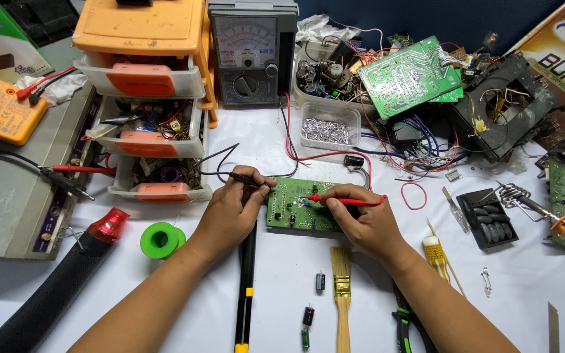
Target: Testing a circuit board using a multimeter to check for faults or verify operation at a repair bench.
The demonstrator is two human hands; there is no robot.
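at the centre of the white counter (282,274) lay a small green rectangular circuit board (295,210), flat, with both hands working on it. the left hand (230,212) came in from seven o'clock, its fingers closed around a slim black test probe (246,178) whose tip met the board's left edge; the probe's black lead ran off toward eleven o'clock. the right hand (364,222) came in from five o'clock, fingers pinched shut on a thin red test probe (341,200) held nearly level, its tip touching the board's middle.

at twelve o'clock from the board stood a grey analogue meter with a round dial knob (252,55), upright, well apart from the hands. a clear plastic tub of silvery parts (328,129) sat between the meter and the board. at ten o'clock rose an orange and clear stack of plastic drawers (148,98), crammed with small components. a larger green circuit board (413,75) lay tilted on a heap of wires at one o'clock.

toward six o'clock a wooden-handled flat brush (342,287) lay just beside the right wrist, with small black cylindrical capacitors (320,282) near it. a long black and yellow tool (245,287) ran under the left hand. a green spool of solder (161,240) rested at eight o'clock, and a red-tipped black heat tool (67,281) lay beyond it. a red rubber band (414,195) lay at three o'clock.
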